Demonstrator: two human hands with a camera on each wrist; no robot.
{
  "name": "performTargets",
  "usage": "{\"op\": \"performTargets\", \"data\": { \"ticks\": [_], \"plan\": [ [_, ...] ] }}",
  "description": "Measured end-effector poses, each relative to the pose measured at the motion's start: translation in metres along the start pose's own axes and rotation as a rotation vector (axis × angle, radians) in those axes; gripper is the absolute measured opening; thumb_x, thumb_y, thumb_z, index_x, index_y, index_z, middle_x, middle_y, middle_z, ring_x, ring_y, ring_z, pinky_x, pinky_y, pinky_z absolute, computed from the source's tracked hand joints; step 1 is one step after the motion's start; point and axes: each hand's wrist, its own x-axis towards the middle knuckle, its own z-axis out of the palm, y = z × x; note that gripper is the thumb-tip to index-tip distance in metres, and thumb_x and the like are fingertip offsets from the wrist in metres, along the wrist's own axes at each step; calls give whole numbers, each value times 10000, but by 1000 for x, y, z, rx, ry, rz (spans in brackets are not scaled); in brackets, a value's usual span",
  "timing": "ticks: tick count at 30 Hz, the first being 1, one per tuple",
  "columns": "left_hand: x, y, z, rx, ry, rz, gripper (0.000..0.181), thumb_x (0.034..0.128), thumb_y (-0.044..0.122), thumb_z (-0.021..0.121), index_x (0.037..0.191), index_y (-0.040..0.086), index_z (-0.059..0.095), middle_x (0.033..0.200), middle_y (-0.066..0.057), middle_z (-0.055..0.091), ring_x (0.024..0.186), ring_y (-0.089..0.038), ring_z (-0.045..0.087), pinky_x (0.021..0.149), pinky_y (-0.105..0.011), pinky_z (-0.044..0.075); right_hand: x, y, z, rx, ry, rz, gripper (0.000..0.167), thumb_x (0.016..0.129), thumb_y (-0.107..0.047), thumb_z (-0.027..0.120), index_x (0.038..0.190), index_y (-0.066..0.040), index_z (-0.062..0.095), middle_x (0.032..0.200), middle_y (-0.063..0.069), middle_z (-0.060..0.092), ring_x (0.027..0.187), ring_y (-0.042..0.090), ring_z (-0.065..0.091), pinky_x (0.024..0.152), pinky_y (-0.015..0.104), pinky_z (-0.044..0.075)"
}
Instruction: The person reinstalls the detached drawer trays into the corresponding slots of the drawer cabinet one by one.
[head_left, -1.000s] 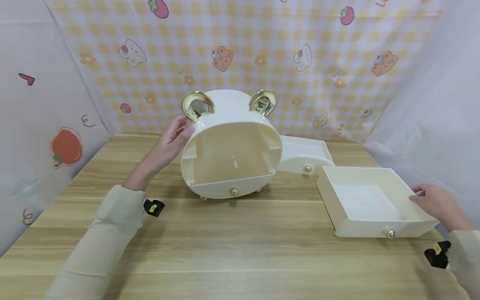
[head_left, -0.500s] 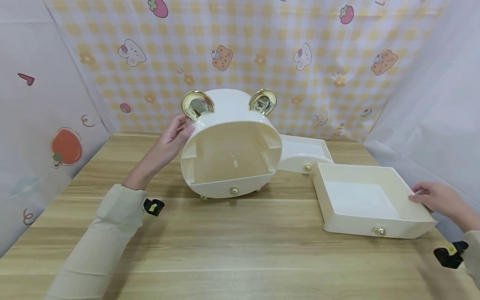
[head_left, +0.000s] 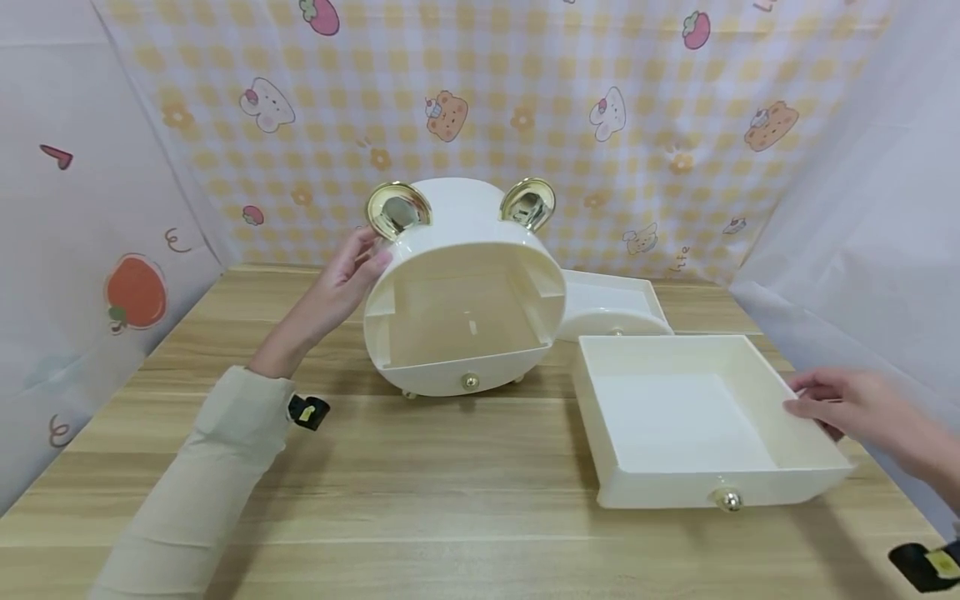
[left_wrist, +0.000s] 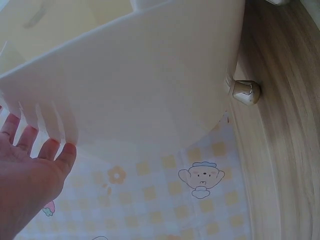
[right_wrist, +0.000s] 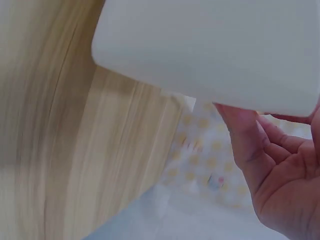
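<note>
Your right hand (head_left: pixel 862 408) pinches the cream drawer (head_left: pixel 667 490) by its right wall — right of the eared cabinet (head_left: pixel 461 210), which your left hand (head_left: pixel 343 279) touches, fingers uncurled — and the checked backdrop (head_left: pixel 525 58) reads "life".

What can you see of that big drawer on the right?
The drawer is a cream, glossy, open-topped box, plastic by its look, with a round gold knob on its front. It is roughly level, knob toward the viewer, apparently lifted off the wooden table, nearer than the smaller drawer. The right-hand grip holds its right wall.
</note>
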Motion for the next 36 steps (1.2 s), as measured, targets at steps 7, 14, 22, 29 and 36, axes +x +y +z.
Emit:
{"op": "performTargets", "data": {
  "ticks": [7, 14, 22, 29, 36],
  "plan": [
    [0, 2, -2, -3, -13, -6, 465, 992, 319, 396, 1425, 187, 286, 1411, -89, 290, 1230, -241, 425, 972, -397, 418, -2, -50, 16, 140, 46, -130, 263, 894, -147, 609, 1080, 39, 592, 717, -120, 600, 571, 59, 526, 505, 247, 470],
    [-1, 2, -1, 7, -19, 3, 474, 990, 305, 396, 1433, 188, 275, 1453, -74, 215, 1293, -292, 361, 1013, -492, 377, -6, -98, 29, 259, 10, -133, 252, 898, -178, 610, 1068, 8, 594, 737, -79, 613, 578, 91, 537, 519, 262, 481],
    [0, 0, -1, 18, -8, 20, 478, 991, 293, 394, 1439, 181, 272, 1421, -81, 232, 1273, -295, 383, 989, -450, 407, -4, -149, 45, 347, -44, -139, 298, 874, -220, 641, 1078, -8, 596, 766, -9, 594, 568, 91, 506, 524, 260, 483],
    [2, -1, -1, -7, 1, 44, 475, 990, 269, 404, 1436, 162, 279, 1442, -83, 223, 1311, -283, 338, 1063, -487, 327, 6, -178, 55, 375, -57, -143, 268, 848, -207, 662, 1016, -7, 602, 727, 37, 569, 562, 93, 502, 504, 254, 477],
    [1, -2, 1, -17, 7, 49, 470, 992, 261, 400, 1436, 158, 283, 1408, -83, 262, 1261, -262, 387, 1035, -434, 354, 18, -189, 61, 376, -41, -171, 250, 848, -186, 656, 1012, -4, 608, 709, 27, 558, 537, 99, 500, 496, 258, 481]
  ]
}}
